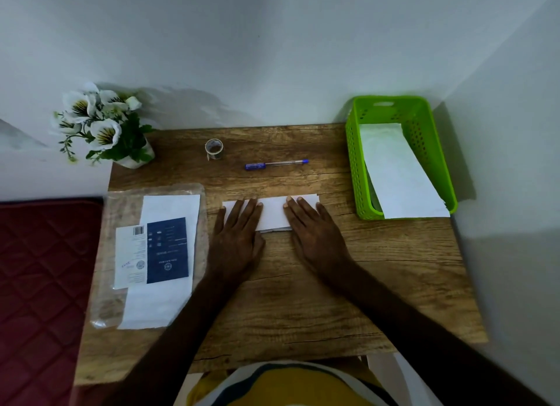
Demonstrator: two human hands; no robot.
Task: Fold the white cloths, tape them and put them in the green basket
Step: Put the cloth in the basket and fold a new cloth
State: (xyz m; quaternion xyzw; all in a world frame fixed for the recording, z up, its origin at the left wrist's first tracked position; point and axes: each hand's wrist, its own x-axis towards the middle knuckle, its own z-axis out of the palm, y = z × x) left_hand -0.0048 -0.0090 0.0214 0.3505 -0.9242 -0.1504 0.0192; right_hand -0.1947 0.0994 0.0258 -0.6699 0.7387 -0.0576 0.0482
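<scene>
No wording can be made out. Small white print is seen on a dark blue leaflet [167,250] and a barcode on a white sheet [131,257] beside it, all too blurred to be read.

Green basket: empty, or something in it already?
Not empty. The green basket holds one white cloth, its near end sticking out over the rim.

Dim, soft-shadowed view with wide-angle warping at edges.
</scene>
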